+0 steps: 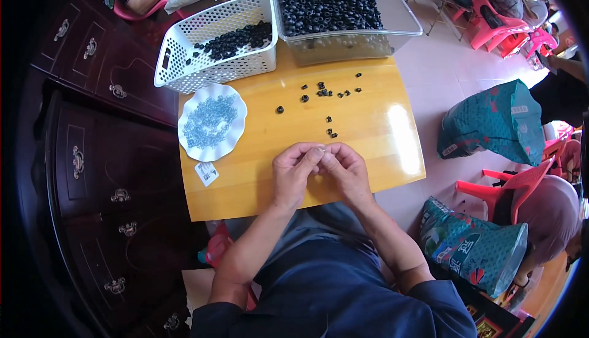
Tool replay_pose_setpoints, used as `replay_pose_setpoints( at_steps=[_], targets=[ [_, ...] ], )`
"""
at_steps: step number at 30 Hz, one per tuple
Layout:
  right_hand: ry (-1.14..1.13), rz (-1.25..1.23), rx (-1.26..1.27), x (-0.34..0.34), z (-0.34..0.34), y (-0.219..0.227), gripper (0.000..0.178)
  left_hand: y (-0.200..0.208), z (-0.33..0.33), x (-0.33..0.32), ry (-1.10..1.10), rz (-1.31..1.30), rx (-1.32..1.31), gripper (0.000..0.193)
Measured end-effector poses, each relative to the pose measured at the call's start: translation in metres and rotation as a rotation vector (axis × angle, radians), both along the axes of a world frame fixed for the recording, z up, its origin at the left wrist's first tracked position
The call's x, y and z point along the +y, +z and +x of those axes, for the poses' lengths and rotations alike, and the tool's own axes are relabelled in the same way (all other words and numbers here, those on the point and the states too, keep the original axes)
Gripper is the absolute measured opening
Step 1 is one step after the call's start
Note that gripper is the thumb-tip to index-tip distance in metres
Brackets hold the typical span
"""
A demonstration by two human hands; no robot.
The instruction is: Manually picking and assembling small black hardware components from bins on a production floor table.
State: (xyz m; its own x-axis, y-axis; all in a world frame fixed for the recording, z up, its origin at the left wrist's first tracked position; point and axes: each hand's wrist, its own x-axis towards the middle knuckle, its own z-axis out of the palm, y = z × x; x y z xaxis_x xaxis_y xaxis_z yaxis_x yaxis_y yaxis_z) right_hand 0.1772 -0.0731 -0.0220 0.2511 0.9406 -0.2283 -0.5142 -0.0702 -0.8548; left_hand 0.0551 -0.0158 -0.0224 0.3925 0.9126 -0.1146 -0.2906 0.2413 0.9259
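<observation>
Close to the table's front edge, my left hand (pixel 291 172) and my right hand (pixel 350 175) meet fingertip to fingertip. Both are closed in a pinch, thumbs against forefingers, and whatever small piece sits between them is too small to name. Just beyond the hands, a few small black ring-shaped parts (pixel 329 119) lie on the yellow wooden table (pixel 264 166). Farther off are several more, including a single black ring (pixel 280 110). To the left, a white scalloped plate (pixel 211 155) carries a heap of small clear bluish pieces (pixel 210 120).
A white perforated basket (pixel 245 69) with black parts stands at the far left. Beside it is a clear plastic bin (pixel 343 48) full of black rings. A small white card (pixel 206 173) lies below the plate. Dark drawers (pixel 98 166) flank the left; teal sacks (pixel 478 123) stand on the right.
</observation>
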Motion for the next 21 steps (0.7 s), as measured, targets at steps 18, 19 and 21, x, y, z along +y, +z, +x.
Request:
replay_pose_setpoints(
  at_steps=[18, 19, 21],
  targets=[
    [-0.087, 0.144, -1.44, 0.033, 0.061, 0.015, 0.008, -0.008, -0.039, 0.019, -0.048, 0.102, 0.265, 0.012],
    [-0.084, 0.112, -1.449, 0.037, 0.061, 0.015, 0.007, -0.009, -0.041, 0.018, -0.051, 0.085, 0.261, 0.012],
    [-0.096, 0.158, -1.447, 0.042, 0.061, 0.011, 0.006, -0.011, -0.046, 0.016, -0.052, 0.099, 0.28, 0.012]
  ],
)
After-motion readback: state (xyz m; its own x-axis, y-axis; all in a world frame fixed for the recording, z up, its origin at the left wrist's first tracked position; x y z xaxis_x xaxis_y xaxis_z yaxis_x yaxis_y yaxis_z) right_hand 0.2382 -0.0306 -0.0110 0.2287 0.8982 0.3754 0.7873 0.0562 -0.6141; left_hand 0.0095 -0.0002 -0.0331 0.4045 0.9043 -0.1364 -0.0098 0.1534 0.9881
